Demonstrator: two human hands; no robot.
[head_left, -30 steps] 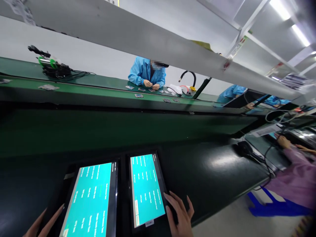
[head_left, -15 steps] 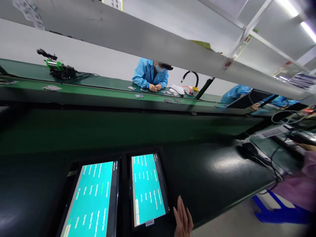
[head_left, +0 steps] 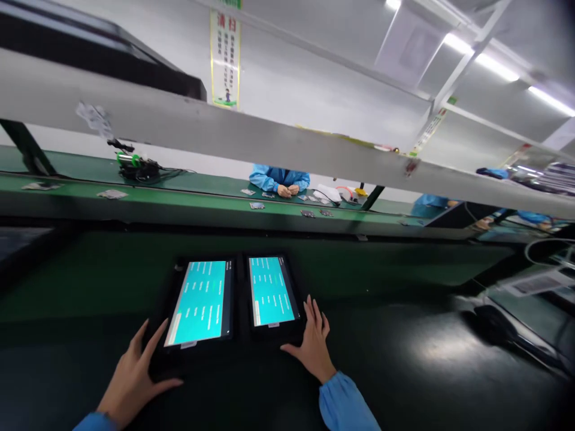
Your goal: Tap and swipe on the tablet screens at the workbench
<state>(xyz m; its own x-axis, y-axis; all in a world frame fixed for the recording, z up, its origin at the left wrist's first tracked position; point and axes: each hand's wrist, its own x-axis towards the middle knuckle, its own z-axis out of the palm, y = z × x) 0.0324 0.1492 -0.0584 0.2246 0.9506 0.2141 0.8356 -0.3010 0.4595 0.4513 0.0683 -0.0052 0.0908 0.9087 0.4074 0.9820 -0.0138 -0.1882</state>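
Note:
Two tablets with lit cyan screens lie side by side on a dark tray on the green bench. My left hand (head_left: 132, 374) rests flat by the lower left corner of the left tablet (head_left: 200, 302), fingers spread, thumb along the tray's front edge. At the right edge of the right tablet (head_left: 272, 290) lies my right hand (head_left: 312, 341), fingers stretched forward and thumb out. Both hands touch the tray (head_left: 238, 353); neither holds anything.
Beyond the bench runs a green conveyor belt (head_left: 179, 206) with several small parts on it. A person in a blue coat (head_left: 281, 179) works across it. A grey overhead shelf beam (head_left: 224, 140) spans the view. A black device with cables (head_left: 494, 320) lies right.
The view has pulled back and tilted up. Both hands now show fully, flat at the tablets' outer edges; half a second ago only the right fingertips showed. The person in pink at right is out of view.

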